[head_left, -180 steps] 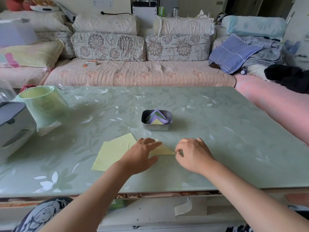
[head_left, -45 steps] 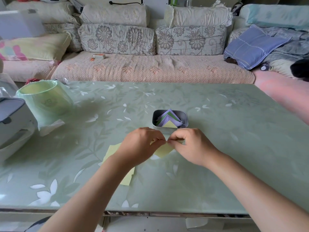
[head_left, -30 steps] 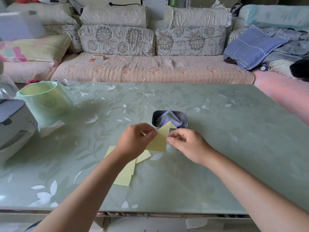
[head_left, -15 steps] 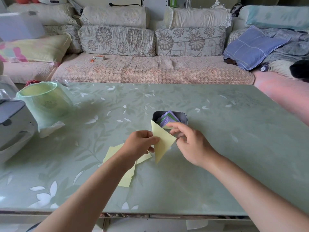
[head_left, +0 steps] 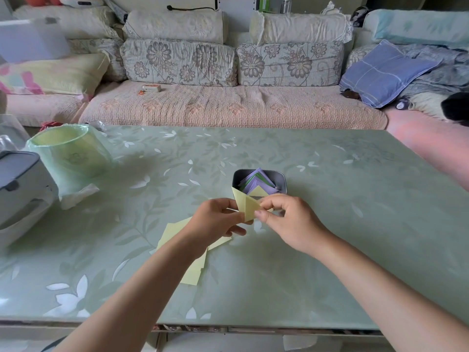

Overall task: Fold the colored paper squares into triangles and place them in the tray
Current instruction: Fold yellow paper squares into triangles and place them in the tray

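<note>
A folded yellow paper triangle (head_left: 247, 204) is held just above the table between both hands. My left hand (head_left: 215, 222) pinches its left side, and my right hand (head_left: 286, 219) pinches its right corner with thumb and forefinger. Right behind the triangle sits a small grey metal tray (head_left: 282, 177) with several folded purple, green and yellow triangles (head_left: 256, 184) standing in it. Flat yellow paper squares (head_left: 193, 265) lie on the table under my left forearm, partly hidden by it.
A green-lined bin (head_left: 68, 153) stands at the table's left, beside a grey and white appliance (head_left: 20, 189). The green floral table (head_left: 355, 212) stretches to the right. A sofa (head_left: 228, 107) with cushions runs along the far edge.
The yellow paper was lifted from the table and turned upright between both hands. Over the last half second it has been folded smaller and both hands moved closer together near the tray.
</note>
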`<action>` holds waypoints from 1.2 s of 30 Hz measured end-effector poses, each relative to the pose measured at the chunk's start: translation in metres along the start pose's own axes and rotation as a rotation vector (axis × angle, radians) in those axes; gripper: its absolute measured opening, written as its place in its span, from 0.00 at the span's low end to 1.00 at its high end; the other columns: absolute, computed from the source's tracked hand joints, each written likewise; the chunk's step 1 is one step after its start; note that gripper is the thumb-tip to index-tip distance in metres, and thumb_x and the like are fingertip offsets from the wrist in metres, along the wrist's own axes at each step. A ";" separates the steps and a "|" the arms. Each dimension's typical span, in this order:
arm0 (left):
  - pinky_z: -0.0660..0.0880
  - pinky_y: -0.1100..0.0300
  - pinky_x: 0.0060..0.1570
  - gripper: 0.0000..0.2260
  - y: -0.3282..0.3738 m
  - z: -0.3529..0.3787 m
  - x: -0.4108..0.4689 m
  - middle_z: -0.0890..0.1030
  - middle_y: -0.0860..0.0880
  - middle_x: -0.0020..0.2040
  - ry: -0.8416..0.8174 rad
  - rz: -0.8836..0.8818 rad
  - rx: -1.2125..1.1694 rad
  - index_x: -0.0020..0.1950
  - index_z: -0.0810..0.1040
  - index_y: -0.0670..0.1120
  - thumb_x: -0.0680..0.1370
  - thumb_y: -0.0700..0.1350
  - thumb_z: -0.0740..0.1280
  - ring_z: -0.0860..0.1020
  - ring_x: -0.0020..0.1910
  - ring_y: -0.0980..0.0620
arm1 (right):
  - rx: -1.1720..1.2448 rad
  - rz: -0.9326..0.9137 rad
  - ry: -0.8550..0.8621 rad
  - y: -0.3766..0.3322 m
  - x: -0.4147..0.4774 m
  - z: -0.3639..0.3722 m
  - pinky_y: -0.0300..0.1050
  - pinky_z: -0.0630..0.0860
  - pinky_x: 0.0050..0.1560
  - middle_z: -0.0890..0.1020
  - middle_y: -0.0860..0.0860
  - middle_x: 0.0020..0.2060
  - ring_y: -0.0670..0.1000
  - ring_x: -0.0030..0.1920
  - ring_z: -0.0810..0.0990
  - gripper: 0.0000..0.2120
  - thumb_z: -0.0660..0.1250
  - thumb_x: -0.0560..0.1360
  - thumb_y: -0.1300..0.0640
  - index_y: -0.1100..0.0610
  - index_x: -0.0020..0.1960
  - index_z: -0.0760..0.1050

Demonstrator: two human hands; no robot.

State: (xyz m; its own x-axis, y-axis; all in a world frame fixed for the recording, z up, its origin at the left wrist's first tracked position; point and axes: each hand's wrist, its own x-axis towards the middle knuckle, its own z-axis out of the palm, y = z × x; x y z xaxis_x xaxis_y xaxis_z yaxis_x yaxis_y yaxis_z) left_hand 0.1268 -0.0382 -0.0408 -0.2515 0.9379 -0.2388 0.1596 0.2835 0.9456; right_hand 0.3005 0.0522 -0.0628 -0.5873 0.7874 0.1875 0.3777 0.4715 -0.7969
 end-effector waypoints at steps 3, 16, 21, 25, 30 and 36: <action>0.74 0.59 0.46 0.06 0.000 0.000 -0.001 0.87 0.52 0.47 -0.067 0.012 0.042 0.54 0.81 0.46 0.79 0.42 0.66 0.85 0.46 0.50 | 0.110 0.077 -0.002 -0.002 0.001 -0.001 0.40 0.69 0.36 0.80 0.55 0.32 0.45 0.32 0.72 0.07 0.73 0.76 0.51 0.52 0.40 0.81; 0.78 0.59 0.42 0.07 -0.005 0.009 0.002 0.86 0.47 0.41 0.109 0.172 0.036 0.47 0.84 0.42 0.79 0.45 0.70 0.85 0.42 0.51 | 0.209 0.125 0.007 -0.007 0.002 -0.003 0.46 0.76 0.42 0.82 0.49 0.34 0.47 0.34 0.78 0.06 0.75 0.74 0.55 0.53 0.44 0.79; 0.78 0.61 0.40 0.06 -0.005 0.011 0.000 0.86 0.48 0.41 0.082 0.172 0.038 0.46 0.84 0.44 0.79 0.43 0.69 0.85 0.42 0.52 | 0.268 0.182 -0.001 -0.011 0.001 -0.004 0.37 0.78 0.42 0.85 0.54 0.39 0.45 0.35 0.81 0.05 0.75 0.74 0.56 0.53 0.49 0.81; 0.77 0.61 0.40 0.04 -0.004 0.012 -0.001 0.86 0.49 0.41 0.053 0.176 0.039 0.48 0.83 0.44 0.79 0.42 0.68 0.85 0.41 0.52 | 0.267 0.216 -0.021 -0.009 0.001 -0.006 0.34 0.75 0.40 0.84 0.48 0.35 0.45 0.34 0.80 0.03 0.76 0.73 0.56 0.54 0.45 0.84; 0.77 0.60 0.41 0.10 -0.004 0.009 0.000 0.86 0.49 0.40 0.003 0.238 0.074 0.60 0.78 0.51 0.79 0.41 0.69 0.85 0.41 0.51 | 0.301 0.259 -0.072 -0.012 0.002 -0.012 0.33 0.76 0.39 0.84 0.47 0.34 0.45 0.33 0.79 0.04 0.77 0.72 0.57 0.57 0.44 0.84; 0.76 0.60 0.40 0.08 -0.002 -0.004 0.001 0.86 0.46 0.40 -0.032 0.299 0.087 0.55 0.81 0.47 0.77 0.37 0.71 0.85 0.42 0.48 | 0.394 0.367 -0.196 -0.012 0.003 -0.021 0.42 0.75 0.43 0.84 0.49 0.36 0.47 0.34 0.80 0.04 0.76 0.72 0.57 0.55 0.45 0.83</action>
State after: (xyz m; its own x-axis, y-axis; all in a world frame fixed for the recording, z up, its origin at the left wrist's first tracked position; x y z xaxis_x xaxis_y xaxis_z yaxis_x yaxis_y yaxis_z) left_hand 0.1221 -0.0383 -0.0420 -0.1511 0.9878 0.0389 0.3034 0.0089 0.9528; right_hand 0.3096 0.0569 -0.0407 -0.6038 0.7657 -0.2217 0.3084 -0.0321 -0.9507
